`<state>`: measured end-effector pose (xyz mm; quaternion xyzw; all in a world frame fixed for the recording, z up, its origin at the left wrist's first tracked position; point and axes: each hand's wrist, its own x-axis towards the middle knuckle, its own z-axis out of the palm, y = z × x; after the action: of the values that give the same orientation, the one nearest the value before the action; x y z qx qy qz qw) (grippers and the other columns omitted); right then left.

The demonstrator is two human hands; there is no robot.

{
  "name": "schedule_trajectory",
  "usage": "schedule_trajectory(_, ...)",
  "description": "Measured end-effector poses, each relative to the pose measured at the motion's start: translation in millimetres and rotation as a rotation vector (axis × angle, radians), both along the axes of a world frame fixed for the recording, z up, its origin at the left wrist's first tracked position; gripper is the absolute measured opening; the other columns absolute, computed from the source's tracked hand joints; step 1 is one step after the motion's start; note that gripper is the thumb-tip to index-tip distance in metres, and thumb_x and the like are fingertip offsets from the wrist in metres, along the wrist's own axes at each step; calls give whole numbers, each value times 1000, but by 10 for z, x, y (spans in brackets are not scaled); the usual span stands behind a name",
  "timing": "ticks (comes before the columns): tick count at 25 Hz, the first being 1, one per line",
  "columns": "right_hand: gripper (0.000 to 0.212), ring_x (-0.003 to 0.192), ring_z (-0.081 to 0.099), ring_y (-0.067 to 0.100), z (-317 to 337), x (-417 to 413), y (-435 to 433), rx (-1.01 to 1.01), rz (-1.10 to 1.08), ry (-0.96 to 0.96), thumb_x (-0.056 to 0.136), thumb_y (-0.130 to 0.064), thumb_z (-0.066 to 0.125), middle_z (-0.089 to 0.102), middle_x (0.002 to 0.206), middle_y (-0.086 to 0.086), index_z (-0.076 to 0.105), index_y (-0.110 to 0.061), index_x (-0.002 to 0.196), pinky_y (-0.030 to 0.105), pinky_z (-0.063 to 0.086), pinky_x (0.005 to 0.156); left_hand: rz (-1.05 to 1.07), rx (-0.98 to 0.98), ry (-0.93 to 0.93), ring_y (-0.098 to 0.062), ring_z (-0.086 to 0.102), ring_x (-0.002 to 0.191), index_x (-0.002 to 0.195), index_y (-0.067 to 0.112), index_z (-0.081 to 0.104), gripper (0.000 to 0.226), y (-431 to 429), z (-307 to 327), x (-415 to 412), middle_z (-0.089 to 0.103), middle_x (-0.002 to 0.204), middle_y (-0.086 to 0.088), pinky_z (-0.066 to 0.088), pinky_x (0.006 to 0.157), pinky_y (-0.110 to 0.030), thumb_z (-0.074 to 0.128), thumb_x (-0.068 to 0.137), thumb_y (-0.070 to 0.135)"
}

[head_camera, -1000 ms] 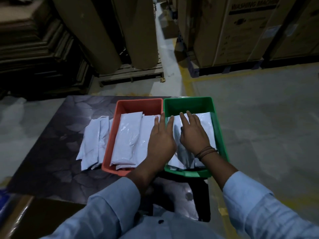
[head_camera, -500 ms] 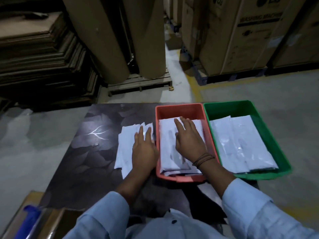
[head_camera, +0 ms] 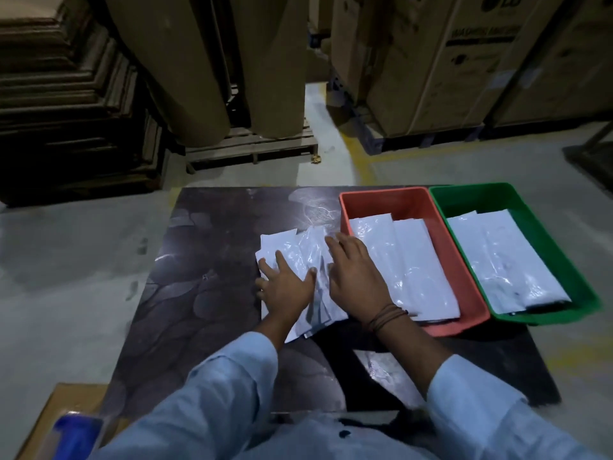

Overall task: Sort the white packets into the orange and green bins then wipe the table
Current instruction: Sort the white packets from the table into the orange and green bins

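Dark tabletop (head_camera: pixel 205 260) below: fingers (head_camera: pixel 282 260) of my left hand (head_camera: pixel 287 287) lie spread, those of my right hand (head_camera: pixel 356 277) straight and close together, all flat on the loose white packets (head_camera: pixel 282 240) just left of the orange bin (head_camera: pixel 345 207). They look light, limp and slick, so I'd pinch a near short end; their long axes run away from me, parallel to that bin.

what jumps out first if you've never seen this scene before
Two bright bins sit side by side at the right of the dark table: an orange bin and, right of it, a green bin, each holding sorted packets. Just left of the orange bin, the left hand and right hand lie flat on a loose pile of white packets.
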<state>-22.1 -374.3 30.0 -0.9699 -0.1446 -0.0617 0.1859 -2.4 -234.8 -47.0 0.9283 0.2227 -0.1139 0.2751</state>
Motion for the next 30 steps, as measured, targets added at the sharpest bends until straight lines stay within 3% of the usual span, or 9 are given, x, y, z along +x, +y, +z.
schedule_trajectory(6, 53, 138, 39, 40, -92, -74, 176, -38, -20, 12, 94, -9, 51, 45, 148, 24, 44, -1, 147, 47, 36, 116, 31, -41, 31, -45, 38, 125, 161, 32, 7, 98, 238, -114, 120, 7, 160, -8, 36, 106, -59, 61, 84, 61)
schedule_trajectory(12, 56, 136, 42, 42, -261, 143, 525, -169, 54, 3, 92, -11, 55, 47, 146, 27, 45, 2, 145, 48, 32, 118, 25, 41, -67, -42, 34, 131, 160, 31, 13, 90, 932, -142, -63, 5, 163, -8, 35, 110, -55, 61, 86, 50)
schedule_trajectory(16, 66, 151, 15, 40, -536, 224, 867, -327, -16, 235, 98, -34, 45, 19, 164, 20, 22, -12, 157, 52, 13, 123, 18, 136, -62, -42, 33, 136, 161, 32, 14, 89, 1422, -167, -232, 2, 166, -10, 33, 111, -55, 60, 88, 51)
schedule_trajectory(19, 77, 151, -1, 48, -745, 209, 959, -351, -106, 386, 97, -54, 46, -3, 167, 17, 13, -22, 158, 66, 13, 117, 7, 155, -52, -43, 30, 139, 162, 33, 12, 87, 1612, -212, -310, 0, 167, -11, 31, 112, -56, 58, 91, 53)
schedule_trajectory(21, 84, 150, -6, 49, -854, 207, 928, -361, -123, 427, 95, -61, 44, -13, 167, 16, 5, -25, 160, 68, 18, 115, 8, 147, -43, -43, 28, 140, 162, 33, 11, 87, 1643, -239, -356, 0, 167, -10, 30, 113, -57, 58, 91, 53)
schedule_trajectory(30, 72, 139, 30, 45, -943, 281, 796, -469, -95, 292, 96, -45, 44, 7, 166, 20, 16, -22, 159, 53, 32, 108, -31, 163, -46, -42, 31, 138, 162, 35, 10, 88, 1510, -214, -213, -1, 167, -9, 31, 114, -54, 58, 91, 54)
